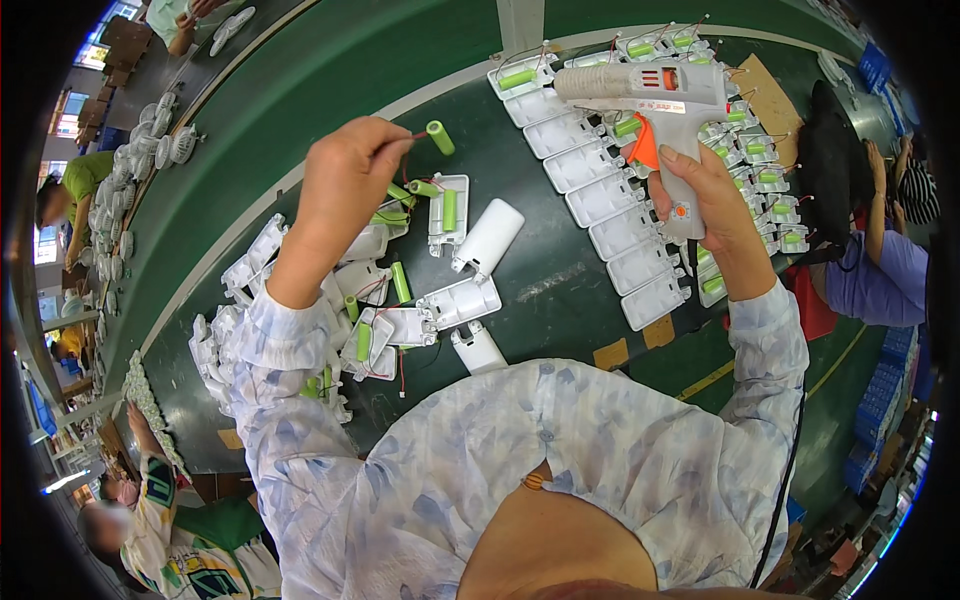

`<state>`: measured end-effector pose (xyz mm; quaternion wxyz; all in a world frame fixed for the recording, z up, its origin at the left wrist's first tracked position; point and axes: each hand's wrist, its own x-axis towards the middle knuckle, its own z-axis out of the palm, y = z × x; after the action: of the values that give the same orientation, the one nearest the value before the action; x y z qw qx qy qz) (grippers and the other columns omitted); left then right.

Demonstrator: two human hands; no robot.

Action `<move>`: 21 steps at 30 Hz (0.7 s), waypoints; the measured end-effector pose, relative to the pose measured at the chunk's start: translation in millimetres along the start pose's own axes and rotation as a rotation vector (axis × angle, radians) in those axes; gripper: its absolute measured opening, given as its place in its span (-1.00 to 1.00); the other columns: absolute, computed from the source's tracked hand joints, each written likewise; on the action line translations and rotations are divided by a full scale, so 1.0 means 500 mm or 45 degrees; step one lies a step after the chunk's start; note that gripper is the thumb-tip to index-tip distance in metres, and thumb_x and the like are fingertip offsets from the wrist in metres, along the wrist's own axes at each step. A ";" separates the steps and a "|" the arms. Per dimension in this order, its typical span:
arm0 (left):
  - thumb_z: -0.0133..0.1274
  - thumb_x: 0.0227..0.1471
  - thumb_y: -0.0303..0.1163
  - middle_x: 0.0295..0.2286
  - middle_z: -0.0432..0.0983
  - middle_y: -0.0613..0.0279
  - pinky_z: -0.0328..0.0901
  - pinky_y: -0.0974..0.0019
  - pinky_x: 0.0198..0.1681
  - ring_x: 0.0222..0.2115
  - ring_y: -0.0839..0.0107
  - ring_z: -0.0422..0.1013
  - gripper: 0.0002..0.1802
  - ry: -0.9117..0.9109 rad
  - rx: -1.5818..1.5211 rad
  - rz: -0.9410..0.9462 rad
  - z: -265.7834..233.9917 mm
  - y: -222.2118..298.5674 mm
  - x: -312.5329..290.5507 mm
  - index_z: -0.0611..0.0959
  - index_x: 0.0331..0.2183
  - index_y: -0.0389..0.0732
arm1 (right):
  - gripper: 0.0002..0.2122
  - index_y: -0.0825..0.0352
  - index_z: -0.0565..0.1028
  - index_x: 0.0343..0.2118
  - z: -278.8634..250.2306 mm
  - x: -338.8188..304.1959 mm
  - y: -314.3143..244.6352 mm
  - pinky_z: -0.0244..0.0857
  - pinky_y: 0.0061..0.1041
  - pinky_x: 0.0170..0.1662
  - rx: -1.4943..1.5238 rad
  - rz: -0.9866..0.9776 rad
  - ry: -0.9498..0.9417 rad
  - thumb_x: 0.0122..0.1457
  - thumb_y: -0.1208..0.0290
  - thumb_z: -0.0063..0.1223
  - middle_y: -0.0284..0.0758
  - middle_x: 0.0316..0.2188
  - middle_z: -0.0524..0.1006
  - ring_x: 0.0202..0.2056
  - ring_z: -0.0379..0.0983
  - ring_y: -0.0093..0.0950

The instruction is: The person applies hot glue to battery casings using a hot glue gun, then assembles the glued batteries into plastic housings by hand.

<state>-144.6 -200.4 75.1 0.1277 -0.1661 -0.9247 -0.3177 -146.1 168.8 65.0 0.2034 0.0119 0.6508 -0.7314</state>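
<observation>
My right hand (712,195) is wrapped round the handle of a white hot glue gun (695,95) with an orange trigger. Its pale, wrapped-looking front part points left, over a row of white plastic housings (612,200). My left hand (350,175) is closed in a pinch on the thin leads of a green cylindrical battery (440,138), which hangs just beyond the fingertips. Below it lies an open white housing (436,232) with a green battery in it. A white cover (492,238) rests beside that, apart from both hands.
White housings with green batteries and wires are heaped at the left (370,300). More filled housings (765,175) stand in rows at the right, near a cardboard sheet (770,100). Several people work nearby; one wears a purple top (880,280). Small white fans (150,135) line the far-left bench.
</observation>
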 end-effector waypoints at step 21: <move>0.15 -0.13 -0.57 -0.36 0.44 0.19 0.34 0.20 -0.31 -0.34 0.19 0.41 -0.92 -0.387 0.179 0.701 0.079 -0.048 0.109 0.60 -0.45 -0.24 | -0.72 0.35 0.42 -0.17 0.003 0.009 0.009 0.18 -0.63 -0.60 -0.164 0.048 -0.109 0.26 0.21 0.00 -0.40 -0.64 0.42 -0.66 0.33 -0.63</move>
<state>-208.8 -181.0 50.3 0.0804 -0.4462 -0.8733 -0.1782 -148.1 165.6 59.6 0.2452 -0.0201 0.6870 -0.6838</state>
